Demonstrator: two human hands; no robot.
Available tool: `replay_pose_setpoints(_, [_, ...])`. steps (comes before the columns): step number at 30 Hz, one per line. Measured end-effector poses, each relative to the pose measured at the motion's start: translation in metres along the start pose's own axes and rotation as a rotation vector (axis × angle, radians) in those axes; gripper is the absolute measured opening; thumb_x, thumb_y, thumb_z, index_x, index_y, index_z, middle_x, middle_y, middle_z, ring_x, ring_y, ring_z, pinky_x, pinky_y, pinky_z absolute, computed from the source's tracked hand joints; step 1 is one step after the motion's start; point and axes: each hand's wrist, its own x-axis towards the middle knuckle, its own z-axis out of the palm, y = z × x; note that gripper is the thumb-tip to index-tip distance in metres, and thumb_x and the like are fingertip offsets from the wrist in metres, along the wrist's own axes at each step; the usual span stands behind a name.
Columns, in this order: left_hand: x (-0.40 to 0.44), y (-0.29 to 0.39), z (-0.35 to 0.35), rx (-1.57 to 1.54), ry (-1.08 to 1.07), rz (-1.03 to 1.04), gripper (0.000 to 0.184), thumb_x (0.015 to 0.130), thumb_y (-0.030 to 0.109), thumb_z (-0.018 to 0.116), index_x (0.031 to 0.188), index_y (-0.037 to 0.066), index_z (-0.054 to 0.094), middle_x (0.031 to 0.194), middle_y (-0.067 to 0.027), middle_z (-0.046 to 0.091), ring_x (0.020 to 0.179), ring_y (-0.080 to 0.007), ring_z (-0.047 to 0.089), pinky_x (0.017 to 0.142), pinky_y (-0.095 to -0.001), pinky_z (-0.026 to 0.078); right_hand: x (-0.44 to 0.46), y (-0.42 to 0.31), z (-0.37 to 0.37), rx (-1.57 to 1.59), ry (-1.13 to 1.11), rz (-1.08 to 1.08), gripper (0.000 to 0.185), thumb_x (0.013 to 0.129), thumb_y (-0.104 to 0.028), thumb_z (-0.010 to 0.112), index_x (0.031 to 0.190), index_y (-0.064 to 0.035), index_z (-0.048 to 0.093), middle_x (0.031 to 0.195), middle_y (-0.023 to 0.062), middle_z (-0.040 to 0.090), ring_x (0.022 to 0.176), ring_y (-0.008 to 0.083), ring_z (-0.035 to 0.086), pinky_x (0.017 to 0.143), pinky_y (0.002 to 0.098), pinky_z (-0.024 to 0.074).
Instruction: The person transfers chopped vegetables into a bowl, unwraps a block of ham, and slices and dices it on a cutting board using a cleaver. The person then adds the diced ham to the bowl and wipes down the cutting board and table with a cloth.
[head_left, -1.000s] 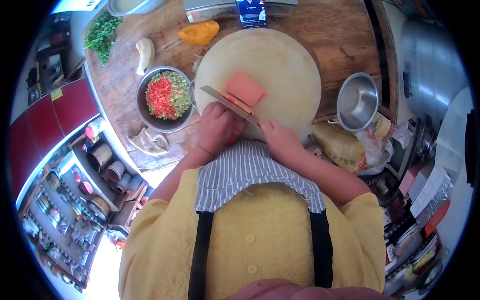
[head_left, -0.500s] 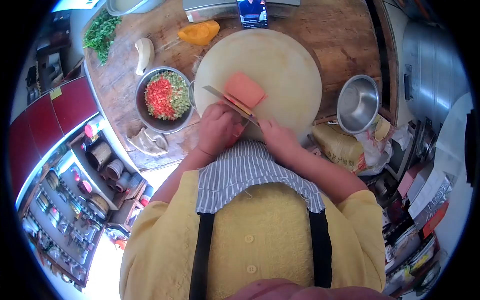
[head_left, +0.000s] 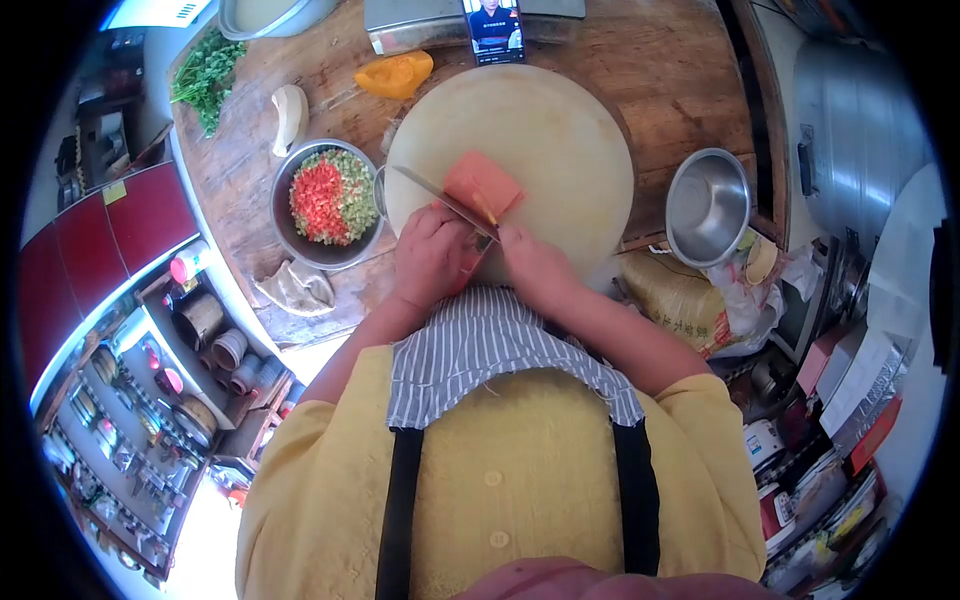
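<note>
My right hand (head_left: 532, 262) is closed round the handle of a knife (head_left: 440, 197), whose blade slants up and left across the near part of a round cutting board (head_left: 560, 130). Just beyond the blade lies a pinkish-orange block (head_left: 482, 182), with a thin orange-yellow strip against it. On the near side of the blade, my left hand (head_left: 432, 250) has its fingers bent and pressed on a reddish piece (head_left: 472, 258), largely hidden by the hand and knife.
Left of the board stands a metal bowl (head_left: 282, 222) of diced red and green pieces. Behind are an orange wedge (head_left: 394, 74), a phone (head_left: 494, 30), a pale peeled piece (head_left: 290, 118) and green herbs (head_left: 205, 80). An empty steel bowl (head_left: 708, 207) is at right.
The view has shifted slightly. My right hand and the knife have moved a little left, and the strip by the blade now lies against the block.
</note>
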Motion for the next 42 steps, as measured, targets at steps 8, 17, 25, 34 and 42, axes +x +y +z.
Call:
replay_pose_setpoints(8, [-0.004,-0.001,-0.001,0.006,-0.022,-0.017,0.011,0.073,0.004,0.060,0.083,0.008,0.064,0.087,-0.0066,0.059,0.084,-0.0283,0.056,0.075,-0.0381,0.047,-0.094,0.043,0.010,-0.043,-0.061,0.111,0.030,0.081,-0.003,0.050,0.110,-0.0039,0.043,0.097,0.0223,0.056,0.083,0.0405,0.062,0.069,0.0504,0.0501])
replay_pose_setpoints(17, [-0.009,-0.007,-0.001,-0.023,-0.019,-0.011,0.014,0.074,0.005,0.066,0.088,0.007,0.066,0.092,-0.0081,0.061,0.088,-0.0286,0.056,0.077,-0.0394,0.045,-0.153,0.061,-0.010,-0.043,-0.072,0.161,0.043,0.080,-0.003,0.051,0.122,-0.0082,0.042,0.108,0.0187,0.057,0.086,0.0386,0.062,0.071,0.0474,0.0510])
replay_pose_setpoints(25, [-0.004,0.008,-0.010,0.047,-0.051,0.048,0.019,0.074,0.010,0.065,0.092,0.006,0.063,0.096,-0.0111,0.059,0.089,-0.0327,0.056,0.077,-0.0422,0.044,-0.090,0.002,-0.022,-0.012,0.116,-0.032,0.038,0.084,-0.007,0.047,0.122,-0.0106,0.044,0.100,0.0161,0.057,0.081,0.0359,0.063,0.069,0.0460,0.0505])
replay_pose_setpoints(34, [-0.004,-0.001,-0.008,0.124,0.001,0.173,0.026,0.068,0.021,0.071,0.092,0.013,0.067,0.097,-0.0041,0.061,0.091,-0.0240,0.056,0.076,-0.0386,0.045,-0.074,-0.008,-0.024,-0.058,0.089,-0.052,0.035,0.086,-0.010,0.045,0.121,-0.0105,0.043,0.090,0.0164,0.053,0.074,0.0351,0.063,0.062,0.0452,0.0511])
replay_pose_setpoints(42, [-0.006,-0.006,-0.005,0.110,0.017,0.159,0.026,0.069,0.019,0.070,0.092,0.008,0.066,0.096,-0.0079,0.061,0.088,-0.0281,0.057,0.076,-0.0389,0.046,-0.047,-0.017,-0.018,0.032,0.035,-0.019,0.043,0.082,-0.008,0.051,0.124,-0.0141,0.043,0.098,0.0162,0.052,0.081,0.0385,0.061,0.069,0.0473,0.0496])
